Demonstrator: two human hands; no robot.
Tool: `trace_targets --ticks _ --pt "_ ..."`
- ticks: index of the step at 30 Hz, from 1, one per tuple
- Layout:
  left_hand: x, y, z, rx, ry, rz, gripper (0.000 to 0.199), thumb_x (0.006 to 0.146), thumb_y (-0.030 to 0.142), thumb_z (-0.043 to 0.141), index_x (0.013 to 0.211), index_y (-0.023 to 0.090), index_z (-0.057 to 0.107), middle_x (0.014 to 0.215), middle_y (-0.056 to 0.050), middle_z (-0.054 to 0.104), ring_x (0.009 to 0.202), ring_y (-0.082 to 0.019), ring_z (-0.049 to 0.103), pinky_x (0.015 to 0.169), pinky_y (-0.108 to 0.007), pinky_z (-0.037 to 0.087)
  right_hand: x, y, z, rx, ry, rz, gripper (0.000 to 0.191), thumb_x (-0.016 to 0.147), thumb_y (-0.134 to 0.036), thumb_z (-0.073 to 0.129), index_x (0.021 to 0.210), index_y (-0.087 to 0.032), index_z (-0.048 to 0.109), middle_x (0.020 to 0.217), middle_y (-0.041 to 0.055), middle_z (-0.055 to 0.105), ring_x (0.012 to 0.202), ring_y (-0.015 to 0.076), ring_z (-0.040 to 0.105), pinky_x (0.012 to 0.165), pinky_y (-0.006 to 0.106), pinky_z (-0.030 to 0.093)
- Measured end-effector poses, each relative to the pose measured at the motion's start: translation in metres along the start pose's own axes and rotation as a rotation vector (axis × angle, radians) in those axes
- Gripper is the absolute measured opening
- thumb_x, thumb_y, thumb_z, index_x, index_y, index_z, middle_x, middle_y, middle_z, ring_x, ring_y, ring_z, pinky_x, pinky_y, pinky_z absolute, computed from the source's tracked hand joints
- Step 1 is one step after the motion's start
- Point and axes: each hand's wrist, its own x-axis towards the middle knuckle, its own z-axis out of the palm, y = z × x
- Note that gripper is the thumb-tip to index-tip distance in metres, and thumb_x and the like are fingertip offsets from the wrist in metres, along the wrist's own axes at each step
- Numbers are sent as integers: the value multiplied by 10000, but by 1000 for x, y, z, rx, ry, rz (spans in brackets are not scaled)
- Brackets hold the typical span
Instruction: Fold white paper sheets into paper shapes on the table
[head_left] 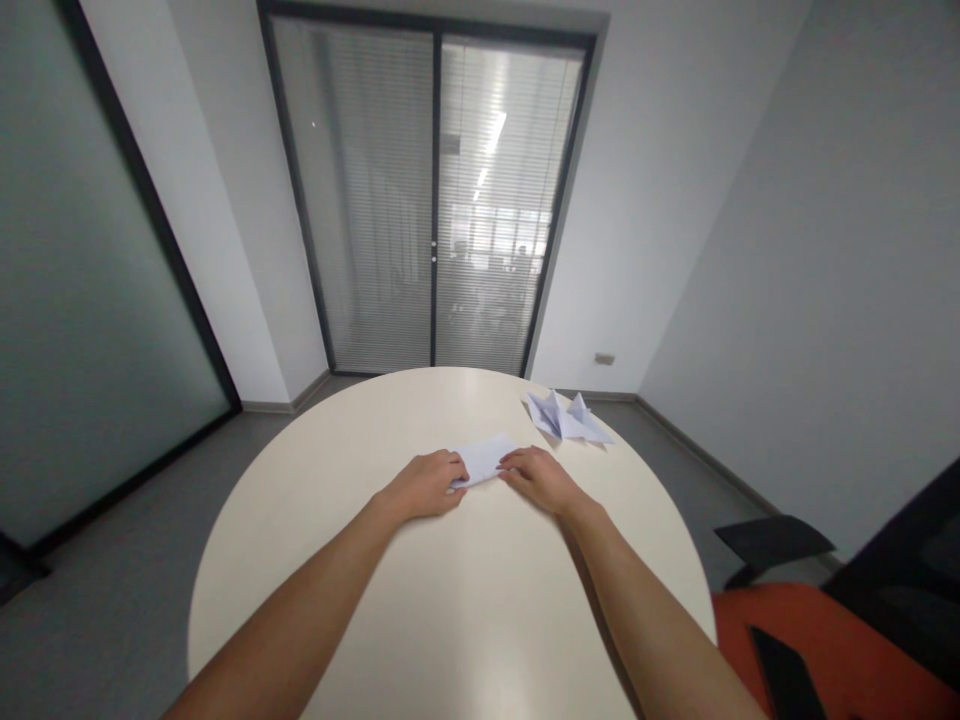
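A folded sheet of white paper (484,458) lies on the round table between my two hands. My left hand (431,483) grips its left end, with the thumb at the near edge and the fingers curled over the top. At the paper's right end, my right hand (538,474) pinches the near corner, fingers closed on it. Parts of both ends are hidden under my fingers. Beyond my right hand stand folded paper shapes (566,420) with pointed peaks, white and resting near the table's far right edge.
The round cream table (442,620) fills the middle of the view. An orange chair (840,650) with a black armrest (776,540) stands at the right, close to the table's edge. Glass panels with blinds (435,200) are behind the table.
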Motion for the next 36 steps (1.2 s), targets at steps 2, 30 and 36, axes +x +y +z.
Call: trace_targets --ticks 2,30,36 --pt "-1 -1 -3 14 6 -24 239 867 272 572 1066 247 703 1109 -63 696 1030 -248 630 866 -341 496 1 -3 -3 -21 -3 16 257 948 -370 567 988 -211 765 1033 80 769 969 237 689 914 354 476" --pt "3 -28 3 -187 355 -322 120 893 239 552 889 208 668 969 -47 721 916 -211 659 824 -305 489 -4 17 2 10 133 284 230 924 -334 543 1046 -223 704 1045 71 748 940 253 679 837 374 499" --pt "5 -30 6 -232 458 -408 95 883 258 602 967 226 631 959 -27 720 879 -206 657 782 -301 479 -2 17 2 167 282 270 211 906 -368 566 1023 -226 669 1006 55 735 924 230 664 843 363 495"
